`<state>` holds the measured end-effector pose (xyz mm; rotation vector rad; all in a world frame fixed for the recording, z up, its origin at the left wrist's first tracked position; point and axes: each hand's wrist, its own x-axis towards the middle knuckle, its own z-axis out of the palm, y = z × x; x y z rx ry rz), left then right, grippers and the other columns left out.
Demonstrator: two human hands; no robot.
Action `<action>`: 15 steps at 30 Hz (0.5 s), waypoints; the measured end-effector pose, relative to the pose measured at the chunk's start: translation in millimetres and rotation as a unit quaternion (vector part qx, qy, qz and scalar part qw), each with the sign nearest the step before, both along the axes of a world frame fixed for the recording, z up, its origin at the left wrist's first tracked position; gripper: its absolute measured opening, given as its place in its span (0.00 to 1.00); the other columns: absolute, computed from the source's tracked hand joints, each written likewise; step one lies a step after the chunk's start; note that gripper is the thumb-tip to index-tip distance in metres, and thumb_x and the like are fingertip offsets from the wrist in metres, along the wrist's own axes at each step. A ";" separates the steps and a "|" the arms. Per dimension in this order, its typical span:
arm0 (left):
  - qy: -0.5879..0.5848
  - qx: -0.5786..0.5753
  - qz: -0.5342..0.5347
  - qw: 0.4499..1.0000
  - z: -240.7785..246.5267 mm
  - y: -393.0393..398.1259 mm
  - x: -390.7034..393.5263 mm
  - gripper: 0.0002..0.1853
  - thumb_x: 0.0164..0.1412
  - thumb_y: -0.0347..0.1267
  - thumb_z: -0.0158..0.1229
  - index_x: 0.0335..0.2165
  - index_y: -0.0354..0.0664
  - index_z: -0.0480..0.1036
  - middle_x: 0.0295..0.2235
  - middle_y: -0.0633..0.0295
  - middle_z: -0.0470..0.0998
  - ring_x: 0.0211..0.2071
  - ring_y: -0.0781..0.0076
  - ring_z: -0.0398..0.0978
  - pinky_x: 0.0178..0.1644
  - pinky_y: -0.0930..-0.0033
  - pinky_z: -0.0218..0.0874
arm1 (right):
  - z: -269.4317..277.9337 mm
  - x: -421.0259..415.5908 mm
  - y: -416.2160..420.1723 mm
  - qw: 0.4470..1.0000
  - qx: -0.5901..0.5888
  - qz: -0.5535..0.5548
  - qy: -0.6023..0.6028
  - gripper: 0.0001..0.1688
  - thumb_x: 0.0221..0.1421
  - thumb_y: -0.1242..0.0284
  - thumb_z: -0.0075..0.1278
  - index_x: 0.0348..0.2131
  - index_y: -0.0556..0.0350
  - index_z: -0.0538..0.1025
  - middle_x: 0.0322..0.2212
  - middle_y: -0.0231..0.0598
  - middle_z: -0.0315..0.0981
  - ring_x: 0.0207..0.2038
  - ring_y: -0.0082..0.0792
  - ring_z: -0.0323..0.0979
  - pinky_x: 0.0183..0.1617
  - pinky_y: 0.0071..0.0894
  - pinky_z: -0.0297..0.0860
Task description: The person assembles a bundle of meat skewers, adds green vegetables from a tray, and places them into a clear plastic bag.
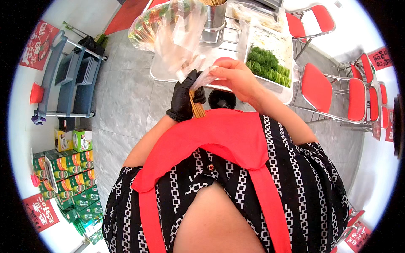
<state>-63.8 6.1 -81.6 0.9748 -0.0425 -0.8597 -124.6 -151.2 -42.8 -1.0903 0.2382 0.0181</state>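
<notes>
My left hand (186, 96), in a black glove, is closed around a bundle of thin wooden skewers (197, 109) whose ends stick out below the fist toward the red apron (208, 126). A clear plastic bag (182, 47) covers the upper part of the bundle and rises over the table. My bare right hand (235, 74) pinches a loose, gathered part of that bag just right of the glove. Behind and left of it, skewered food in green and red (145, 30) shows through clear plastic; whether this is the same bag I cannot tell.
A steel canister of sticks (215, 15) stands at the table's back. To the right, a white tray (286, 38) holds cut green vegetables (269, 64). Red folding chairs (316, 87) flank the table's right side. A grey cart (71, 76) and stacked drink cartons (66, 167) line the left wall.
</notes>
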 end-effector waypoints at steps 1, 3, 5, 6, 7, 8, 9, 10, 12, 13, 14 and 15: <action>0.004 -0.003 0.002 1.000 -0.8 0.1 0.2 0.16 0.54 0.41 0.49 0.32 0.39 0.69 0.13 0.67 0.61 0.11 0.78 0.56 0.16 0.75 0.47 | 1.7 -0.9 1.2 0.998 0.064 -0.002 0.027 0.09 0.49 0.72 0.48 0.27 0.61 0.74 0.25 0.34 0.71 0.29 0.25 0.68 0.37 0.23 0.64; -0.004 0.006 -0.001 1.000 1.4 0.0 -0.5 0.16 0.54 0.41 0.49 0.33 0.39 0.69 0.13 0.67 0.61 0.11 0.78 0.55 0.16 0.76 0.47 | 2.4 -3.5 1.9 0.991 0.131 0.023 0.020 0.09 0.49 0.72 0.47 0.26 0.60 0.73 0.25 0.34 0.70 0.27 0.24 0.67 0.36 0.25 0.64; -0.001 0.024 0.005 1.000 5.3 -0.5 -2.2 0.18 0.53 0.42 0.49 0.35 0.39 0.68 0.13 0.67 0.62 0.11 0.78 0.55 0.16 0.77 0.47 | 3.7 -5.1 1.7 0.986 0.152 0.067 0.011 0.08 0.50 0.72 0.47 0.25 0.60 0.72 0.23 0.33 0.68 0.26 0.23 0.66 0.33 0.24 0.63; 0.006 0.037 0.012 0.999 8.6 -2.5 -4.4 0.19 0.53 0.43 0.49 0.36 0.38 0.68 0.13 0.67 0.62 0.11 0.79 0.55 0.16 0.77 0.47 | 5.4 -5.9 0.5 0.986 0.139 0.097 0.004 0.08 0.50 0.72 0.47 0.24 0.59 0.71 0.21 0.31 0.67 0.24 0.22 0.64 0.32 0.22 0.62; 0.012 0.050 0.019 0.999 13.4 -4.2 -6.7 0.20 0.53 0.44 0.49 0.36 0.38 0.68 0.13 0.67 0.62 0.11 0.79 0.55 0.16 0.77 0.46 | 7.2 -7.1 -1.3 0.984 0.125 0.128 -0.003 0.08 0.50 0.72 0.47 0.23 0.58 0.70 0.20 0.30 0.66 0.23 0.21 0.63 0.30 0.20 0.61; 0.005 0.053 0.021 0.998 20.5 -3.8 -9.7 0.21 0.53 0.44 0.49 0.38 0.38 0.67 0.13 0.67 0.61 0.11 0.80 0.55 0.16 0.78 0.46 | 8.7 -9.2 -5.3 0.985 0.077 0.155 -0.006 0.07 0.49 0.72 0.47 0.23 0.58 0.70 0.19 0.28 0.65 0.23 0.20 0.62 0.29 0.19 0.60; -0.004 0.056 0.025 0.998 35.8 -3.5 -14.2 0.22 0.53 0.45 0.49 0.39 0.37 0.67 0.12 0.67 0.61 0.11 0.80 0.54 0.16 0.78 0.46 | 11.0 -11.8 -12.5 0.983 0.027 0.184 -0.009 0.07 0.49 0.72 0.47 0.23 0.57 0.70 0.19 0.27 0.64 0.22 0.18 0.61 0.28 0.17 0.59; -0.011 0.061 0.031 0.998 43.2 -1.0 -16.4 0.23 0.53 0.45 0.48 0.40 0.37 0.66 0.12 0.68 0.61 0.10 0.81 0.54 0.16 0.79 0.45 | 13.1 -14.2 -17.6 0.977 -0.022 0.214 -0.013 0.06 0.49 0.73 0.47 0.23 0.56 0.70 0.18 0.25 0.63 0.22 0.17 0.60 0.27 0.15 0.57; -0.011 -0.007 0.001 1.000 28.9 7.2 -10.5 0.25 0.53 0.46 0.47 0.42 0.37 0.64 0.12 0.68 0.59 0.10 0.82 0.52 0.16 0.79 0.44 | 24.5 -26.4 -24.9 0.973 -0.109 0.199 -0.034 0.05 0.48 0.73 0.48 0.22 0.54 0.69 0.17 0.22 0.62 0.21 0.14 0.59 0.26 0.13 0.56; -0.011 -0.041 -0.014 0.999 21.5 11.0 -7.9 0.26 0.53 0.47 0.47 0.43 0.37 0.63 0.12 0.68 0.59 0.10 0.82 0.52 0.16 0.79 0.44 | 29.7 -32.1 -27.7 0.969 -0.153 0.191 -0.044 0.05 0.47 0.74 0.49 0.21 0.54 0.69 0.17 0.21 0.61 0.21 0.13 0.58 0.25 0.12 0.55; 0.009 -0.064 -0.021 0.998 17.1 13.9 -7.3 0.28 0.53 0.48 0.46 0.45 0.37 0.61 0.11 0.69 0.56 0.10 0.82 0.50 0.16 0.79 0.43 | 32.9 -35.0 -29.8 0.970 -0.148 0.191 -0.025 0.06 0.46 0.75 0.50 0.20 0.53 0.68 0.16 0.20 0.61 0.20 0.12 0.58 0.25 0.14 0.55; 0.004 -0.065 -0.031 0.997 18.9 13.2 -8.3 0.28 0.53 0.48 0.46 0.45 0.37 0.61 0.11 0.69 0.56 0.10 0.82 0.50 0.16 0.79 0.43 | 29.5 -35.3 -32.1 0.977 -0.132 0.168 -0.007 0.06 0.45 0.75 0.50 0.20 0.53 0.68 0.16 0.20 0.61 0.20 0.12 0.58 0.24 0.14 0.55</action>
